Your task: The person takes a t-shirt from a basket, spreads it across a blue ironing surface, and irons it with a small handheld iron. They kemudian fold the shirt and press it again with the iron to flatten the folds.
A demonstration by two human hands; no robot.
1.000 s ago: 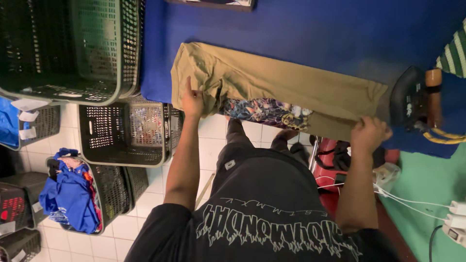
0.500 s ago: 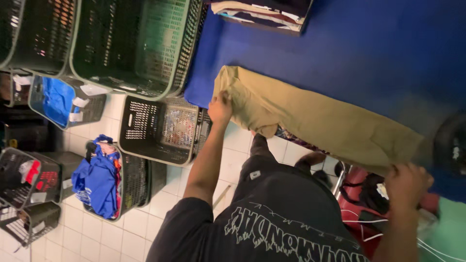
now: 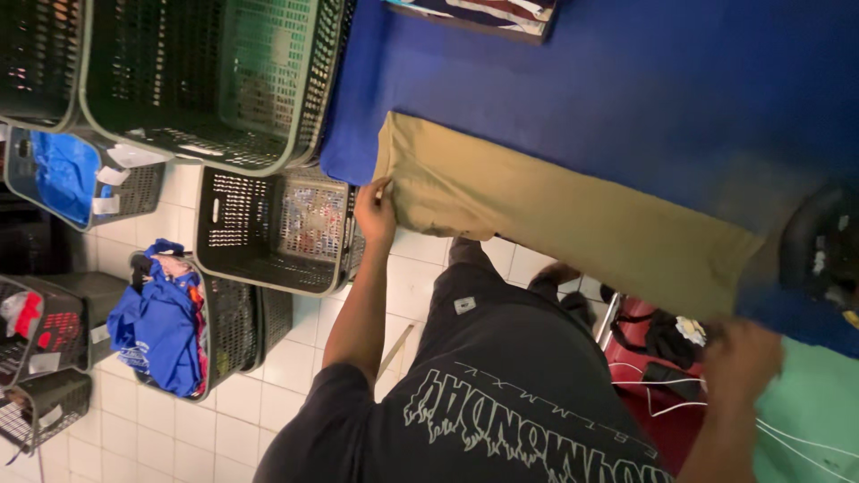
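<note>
Left hand (image 3: 376, 210): clenched on the near left corner of the khaki trousers (image 3: 573, 224), thumb on top of the cloth. Right hand (image 3: 743, 358): blurred at the near right end of the same garment; cannot tell whether grasping or released.

Location: trousers folded lengthwise, lying slantwise across the blue padded table (image 3: 626, 98), near edge hanging past the table's edge above the white tiled floor (image 3: 412, 277).

Risks judged from this position:
- Slippage off the edge. Cause: overhang on the near side, with only the left corner clearly held; loss of that pinch likely to send cloth to the floor or into the dark laundry basket (image 3: 268, 233) just below.
- Crooked fold or fresh creases. Cause: uneven pull between a firm left grip and an uncertain right one.
- Snagging at the right end. Cause: dark appliance (image 3: 819, 246) close beside the cloth there; kind not discernible.
- Tangle underfoot. Cause: white cables (image 3: 805, 438) trailing near the right side.
</note>
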